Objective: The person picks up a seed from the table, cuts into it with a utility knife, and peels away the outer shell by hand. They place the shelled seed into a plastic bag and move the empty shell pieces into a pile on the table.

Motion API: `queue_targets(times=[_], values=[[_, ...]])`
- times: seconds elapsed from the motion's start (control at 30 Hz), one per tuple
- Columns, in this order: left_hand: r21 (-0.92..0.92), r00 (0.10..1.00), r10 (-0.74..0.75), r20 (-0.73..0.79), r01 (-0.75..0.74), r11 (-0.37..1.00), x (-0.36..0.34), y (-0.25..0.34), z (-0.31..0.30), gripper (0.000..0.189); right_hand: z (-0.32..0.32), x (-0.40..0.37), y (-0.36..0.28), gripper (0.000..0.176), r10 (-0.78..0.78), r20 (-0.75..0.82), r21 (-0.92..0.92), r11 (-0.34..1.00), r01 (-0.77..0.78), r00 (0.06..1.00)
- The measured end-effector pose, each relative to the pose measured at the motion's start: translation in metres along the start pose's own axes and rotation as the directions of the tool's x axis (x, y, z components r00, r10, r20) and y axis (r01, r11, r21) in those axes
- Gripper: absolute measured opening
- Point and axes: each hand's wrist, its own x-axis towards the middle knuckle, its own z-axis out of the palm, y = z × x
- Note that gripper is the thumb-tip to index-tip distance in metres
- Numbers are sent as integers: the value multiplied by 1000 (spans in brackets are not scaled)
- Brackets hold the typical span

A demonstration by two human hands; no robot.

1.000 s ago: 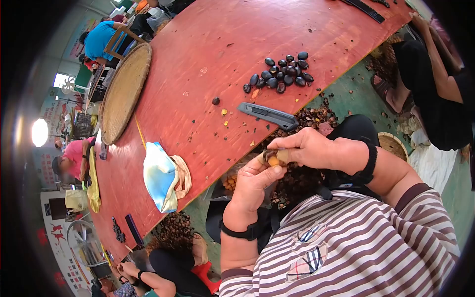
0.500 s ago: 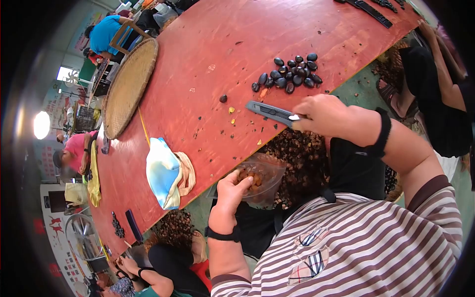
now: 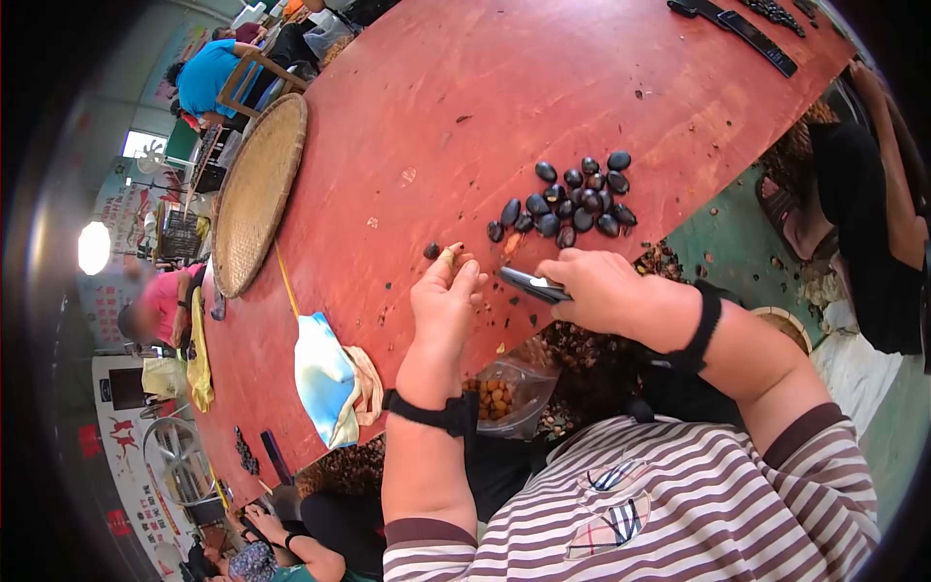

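Note:
My left hand [image 3: 443, 299] is over the red table, thumb and fingers drawn together in a pinch. A small yellowish bit shows at its fingertips, too small to name. Beside them lies a single dark nut [image 3: 432, 250]. In my right hand [image 3: 603, 296] is a grey utility knife [image 3: 531, 284], its tip pointing left toward my left hand. Beyond the knife lies a cluster of shiny black oval nuts [image 3: 567, 206]. Below my hands, near my lap, sits a clear plastic bag [image 3: 529, 393] with orange-brown kernels [image 3: 493, 398] inside.
Shell crumbs are scattered over the red table [image 3: 364, 126]. A cloth mask [image 3: 327, 378] lies near its edge, and a round woven tray [image 3: 260, 194] stands to the left. Many shells [image 3: 587, 359] lie below the edge. Other people sit around, one close on the right [image 3: 863, 223].
My left hand has left the plastic bag and moved up onto the table by the lone nut. My right hand has turned the knife and brought it nearer my left hand.

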Motion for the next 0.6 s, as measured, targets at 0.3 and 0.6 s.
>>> queue_targets(times=[0.3, 0.6], values=[[465, 989, 129, 70, -147, 873, 63, -19, 21, 41, -49, -30, 26, 40, 85, 83, 377, 920, -110, 993], [100, 986, -164, 11, 162, 982, 13, 0, 5, 28, -35, -15, 15, 46, -36, 68, 199, 980, 22, 997]])
